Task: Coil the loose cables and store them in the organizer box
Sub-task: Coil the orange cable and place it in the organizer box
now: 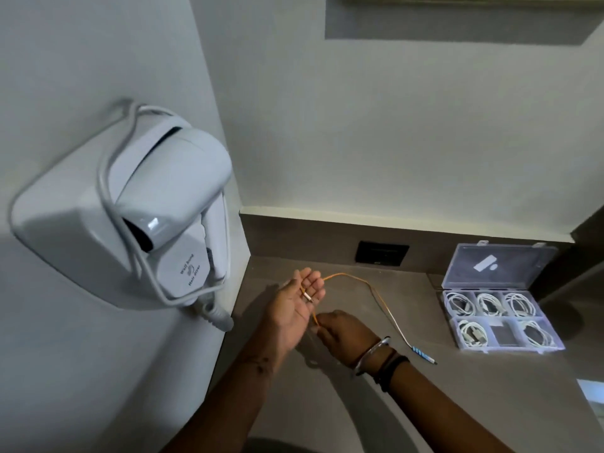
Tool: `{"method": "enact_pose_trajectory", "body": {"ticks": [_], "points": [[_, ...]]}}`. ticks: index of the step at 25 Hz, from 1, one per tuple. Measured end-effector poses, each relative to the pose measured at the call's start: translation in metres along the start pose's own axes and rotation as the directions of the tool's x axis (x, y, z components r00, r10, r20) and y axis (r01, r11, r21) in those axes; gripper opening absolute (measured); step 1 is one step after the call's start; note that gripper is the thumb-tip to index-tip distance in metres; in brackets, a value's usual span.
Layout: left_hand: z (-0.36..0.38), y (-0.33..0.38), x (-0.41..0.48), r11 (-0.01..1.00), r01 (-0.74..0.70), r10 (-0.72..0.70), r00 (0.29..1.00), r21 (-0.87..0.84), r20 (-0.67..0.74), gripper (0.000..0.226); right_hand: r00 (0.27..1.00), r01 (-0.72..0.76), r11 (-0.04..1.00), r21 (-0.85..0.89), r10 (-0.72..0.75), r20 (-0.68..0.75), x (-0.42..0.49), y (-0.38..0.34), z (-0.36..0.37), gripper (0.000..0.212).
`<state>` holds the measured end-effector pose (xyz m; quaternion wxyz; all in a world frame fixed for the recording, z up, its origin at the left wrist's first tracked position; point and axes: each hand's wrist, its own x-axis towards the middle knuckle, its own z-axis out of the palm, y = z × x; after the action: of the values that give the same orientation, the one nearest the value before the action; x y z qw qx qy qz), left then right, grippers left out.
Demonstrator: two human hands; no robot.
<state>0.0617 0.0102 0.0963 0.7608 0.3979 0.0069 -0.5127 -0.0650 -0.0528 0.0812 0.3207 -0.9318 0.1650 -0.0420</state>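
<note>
An orange cable [362, 282] arcs over the grey counter [474, 397]. One white plug lies in the palm of my left hand [295, 304], which is held flat with fingers apart. My right hand [343, 333] pinches the cable just below that palm. The cable's far end, with a blue-patterned plug [423, 354], rests on the counter to the right. The clear organizer box [501, 322] stands open at the right; five of its six compartments hold coiled white cables and the bottom middle one looks empty.
A white wall-mounted hair dryer [153, 223] with its cord hangs on the left wall, close to my left hand. A dark wall socket [382, 253] sits in the backsplash. The box lid [496, 266] leans against the back wall.
</note>
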Motion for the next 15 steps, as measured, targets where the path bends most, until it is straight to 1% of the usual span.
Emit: {"method": "enact_pose_trajectory", "body": {"ticks": [1, 2, 3, 4, 5, 6, 7, 8, 10, 11, 12, 13, 14, 15], "points": [[0.003, -0.002, 0.0, 0.985, -0.083, 0.086, 0.996, 0.15, -0.012, 0.023, 1.0, -0.009, 0.999, -0.051, 0.009, -0.001, -0.004, -0.007, -0.005, 0.016], [0.004, -0.003, -0.003, 0.92, -0.173, 0.186, 0.983, 0.352, -0.003, 0.021, 0.999, -0.026, 0.999, -0.045, 0.024, -0.046, -0.007, -0.012, -0.012, 0.017], [0.004, -0.004, -0.005, 0.804, -0.252, 0.266, 0.962, 0.539, 0.052, 0.021, 0.995, -0.043, 0.999, -0.02, 0.041, -0.096, -0.009, -0.017, -0.023, 0.018], [0.004, -0.004, -0.007, 0.673, -0.314, 0.3, 0.943, 0.67, 0.141, 0.021, 0.987, -0.046, 0.999, -0.018, 0.043, -0.157, -0.012, -0.021, -0.037, 0.019], [0.004, -0.005, -0.012, 0.573, -0.359, 0.275, 0.931, 0.737, 0.239, 0.023, 0.978, -0.04, 0.998, -0.05, 0.029, -0.206, -0.013, -0.024, -0.052, 0.017], [0.004, -0.004, -0.017, 0.527, -0.375, 0.21, 0.927, 0.763, 0.31, 0.027, 0.97, -0.026, 0.994, -0.106, 0.0, -0.244, -0.013, -0.024, -0.069, 0.014], [0.004, -0.001, -0.023, 0.542, -0.355, 0.129, 0.931, 0.762, 0.342, 0.032, 0.963, -0.013, 0.989, -0.148, -0.028, -0.27, -0.011, -0.022, -0.085, 0.011], [0.006, 0.002, -0.03, 0.596, -0.314, 0.053, 0.933, 0.739, 0.355, 0.035, 0.954, -0.001, 0.989, -0.148, -0.043, -0.296, -0.007, -0.019, -0.099, 0.012], [0.017, 0.012, -0.044, 0.756, -0.192, -0.075, 0.924, 0.626, 0.374, 0.036, 0.936, 0.032, 0.999, -0.029, -0.04, -0.35, -0.002, -0.012, -0.114, 0.016], [0.025, 0.017, -0.05, 0.842, -0.116, -0.117, 0.914, 0.527, 0.389, 0.035, 0.928, 0.047, 0.999, 0.025, -0.035, -0.37, -0.001, -0.011, -0.113, 0.016], [0.033, 0.022, -0.053, 0.917, -0.052, -0.123, 0.906, 0.396, 0.406, 0.033, 0.926, 0.06, 0.996, 0.065, -0.032, -0.376, -0.002, -0.013, -0.105, 0.018], [0.039, 0.025, -0.053, 0.964, -0.024, -0.087, 0.912, 0.263, 0.402, 0.032, 0.933, 0.07, 0.991, 0.11, -0.026, -0.36, -0.005, -0.016, -0.091, 0.02], [0.044, 0.026, -0.05, 0.986, -0.04, -0.022, 0.931, 0.161, 0.364, 0.03, 0.945, 0.065, 0.986, 0.155, -0.011, -0.326, -0.009, -0.021, -0.075, 0.021], [0.046, 0.027, -0.046, 0.99, -0.082, 0.044, 0.954, 0.116, 0.298, 0.029, 0.964, 0.042, 0.978, 0.205, 0.014, -0.265, -0.015, -0.025, -0.06, 0.021]]}}
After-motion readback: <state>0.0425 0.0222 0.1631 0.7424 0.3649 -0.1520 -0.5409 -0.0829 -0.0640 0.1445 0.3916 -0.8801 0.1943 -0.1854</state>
